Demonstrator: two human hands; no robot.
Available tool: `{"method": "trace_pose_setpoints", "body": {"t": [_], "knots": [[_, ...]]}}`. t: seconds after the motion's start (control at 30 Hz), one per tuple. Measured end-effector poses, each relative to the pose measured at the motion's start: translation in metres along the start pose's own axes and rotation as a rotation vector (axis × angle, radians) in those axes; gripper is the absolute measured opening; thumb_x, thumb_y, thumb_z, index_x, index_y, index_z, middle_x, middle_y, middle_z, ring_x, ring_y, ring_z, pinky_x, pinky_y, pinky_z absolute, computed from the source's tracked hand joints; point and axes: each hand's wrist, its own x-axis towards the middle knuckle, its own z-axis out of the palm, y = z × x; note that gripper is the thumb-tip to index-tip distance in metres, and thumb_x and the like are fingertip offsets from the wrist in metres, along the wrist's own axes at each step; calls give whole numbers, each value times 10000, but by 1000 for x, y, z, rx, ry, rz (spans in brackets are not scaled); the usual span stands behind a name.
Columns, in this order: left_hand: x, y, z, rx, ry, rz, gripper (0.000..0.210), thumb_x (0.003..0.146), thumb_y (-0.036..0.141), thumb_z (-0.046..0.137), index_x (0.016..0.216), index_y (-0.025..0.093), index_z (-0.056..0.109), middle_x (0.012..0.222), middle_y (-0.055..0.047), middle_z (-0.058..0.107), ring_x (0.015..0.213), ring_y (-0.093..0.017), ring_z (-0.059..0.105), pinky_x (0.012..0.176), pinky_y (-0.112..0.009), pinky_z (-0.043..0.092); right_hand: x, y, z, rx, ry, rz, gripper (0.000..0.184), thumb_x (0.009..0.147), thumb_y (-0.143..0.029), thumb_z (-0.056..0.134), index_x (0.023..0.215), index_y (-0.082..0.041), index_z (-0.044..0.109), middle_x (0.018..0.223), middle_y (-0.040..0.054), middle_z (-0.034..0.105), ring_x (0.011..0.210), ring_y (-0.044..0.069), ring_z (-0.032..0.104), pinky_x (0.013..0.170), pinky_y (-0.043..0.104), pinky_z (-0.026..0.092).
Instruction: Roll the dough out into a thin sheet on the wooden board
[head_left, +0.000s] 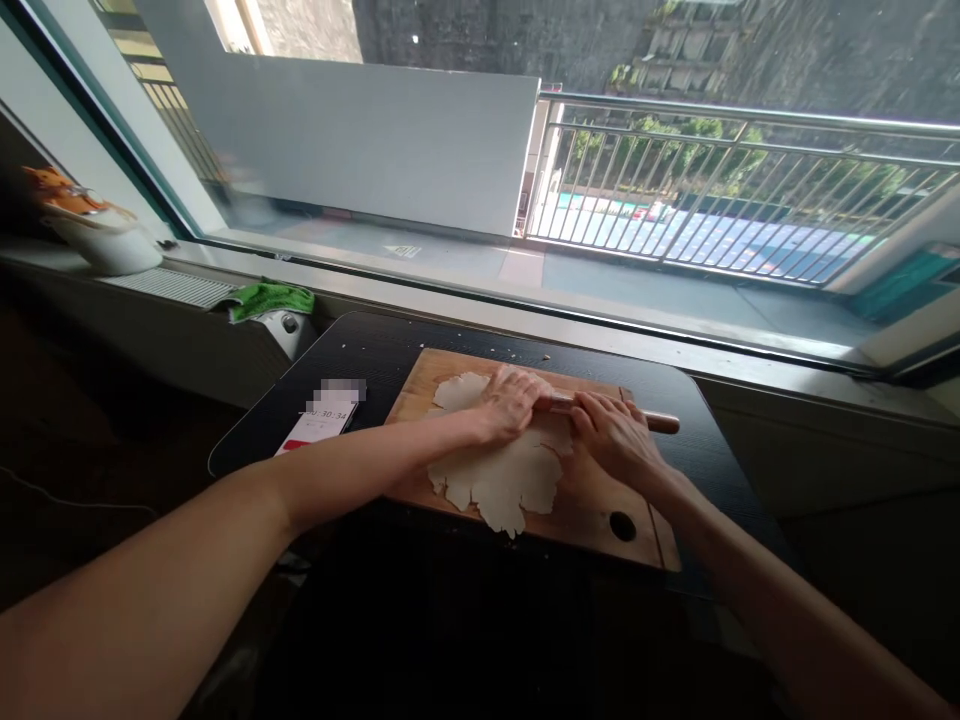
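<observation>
A flat, thin sheet of dough point(499, 485) with ragged, cracked edges lies on a wooden cutting board point(589, 515). Across its far part rests a rolling pin point(661, 422), whose right end sticks out beyond my fingers. My left hand point(516, 402) is closed over the pin's left part and hides that end. Farther right, my right hand point(613, 428) grips the same pin with its fingers bent over the top. Both hands are above the board, and part of the dough is hidden beneath the left one.
The board lies on a dark table point(360, 340) with small crumbs near its far edge. A phone point(322, 418) showing a timer is left of the board. Behind the table are a window sill point(465, 312), a radiator point(277, 335) with a green cloth point(270, 298), and a white pot point(112, 240).
</observation>
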Motion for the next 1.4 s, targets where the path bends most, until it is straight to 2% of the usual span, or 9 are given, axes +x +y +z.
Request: {"method": "trace_pose_setpoints", "body": {"t": [0.13, 0.2, 0.33, 0.47, 0.67, 0.83, 1.07, 1.27, 1.4], "knots": [[9, -11, -10, 23, 35, -88, 378, 925, 173, 397, 1261, 170, 571, 1331, -134, 594, 1218, -267, 534, 1081, -419, 379, 35, 9, -10, -70, -35, 300, 476, 1010, -322, 246, 1046, -177, 698, 1117, 152, 717, 1056, 285, 648, 904, 416, 448], [-2, -29, -16, 33, 38, -107, 364, 921, 197, 440, 1263, 158, 562, 1298, -138, 603, 1199, -275, 536, 1059, -414, 393, 39, 8, -10, -66, 6, 344, 475, 1014, -335, 249, 1049, -164, 691, 1101, 158, 720, 1023, 286, 657, 865, 396, 452], [-45, -82, -33, 44, 28, -99, 294, 905, 216, 493, 1177, 187, 602, 1217, -105, 630, 1154, -248, 556, 1044, -382, 394, 37, -14, -8, 31, 31, 214, 404, 1004, -310, 298, 1074, -184, 675, 1067, 124, 734, 952, 256, 671, 817, 354, 439], [-72, -116, -50, 96, -97, -181, 267, 945, 287, 433, 1035, 198, 667, 1194, -99, 638, 1158, -254, 563, 1068, -456, 362, 53, -53, -3, 112, 28, 102, 348, 972, -272, 370, 1147, -176, 655, 1142, 116, 710, 990, 245, 647, 821, 331, 434], [-57, -91, -33, 89, -32, -230, 469, 1009, 401, 310, 1379, 227, 539, 1529, -96, 447, 1426, -274, 350, 1161, -541, 235, 66, -90, 23, 117, 136, 64, 440, 1002, -373, 320, 1290, -186, 594, 1330, 132, 600, 1224, 288, 512, 1026, 442, 356], [-44, -83, -12, 89, 84, -148, 492, 1005, 424, 324, 1396, 213, 534, 1521, -103, 463, 1420, -299, 366, 1173, -574, 216, 70, -91, 32, 63, 50, 13, 527, 1010, -456, 276, 1399, -191, 516, 1467, 117, 515, 1410, 311, 338, 1122, 510, 271], [-5, -111, -22, 72, 88, -408, 463, 1021, 368, 290, 1334, 155, 555, 1466, -137, 516, 1388, -285, 405, 1143, -576, 276, 122, -91, 19, 85, -55, 160, 584, 1009, -461, 248, 1468, -161, 451, 1560, 107, 410, 1449, 281, 309, 1145, 473, 295], [-47, -86, -16, 57, 0, -176, 520, 1003, 387, 298, 1447, 180, 473, 1553, -99, 426, 1454, -268, 318, 1179, -544, 234, 64, -81, 33, 47, 55, -152, 545, 1010, -415, 238, 1382, -182, 561, 1457, 105, 542, 1446, 282, 322, 1156, 455, 281], [-17, -99, -23, 76, 31, -295, 515, 1010, 355, 275, 1437, 152, 478, 1571, -115, 393, 1475, -262, 281, 1191, -560, 200, 104, -81, 29, 29, -34, 10, 551, 1013, -431, 238, 1418, -188, 521, 1496, 103, 500, 1444, 286, 331, 1140, 469, 313]]}}
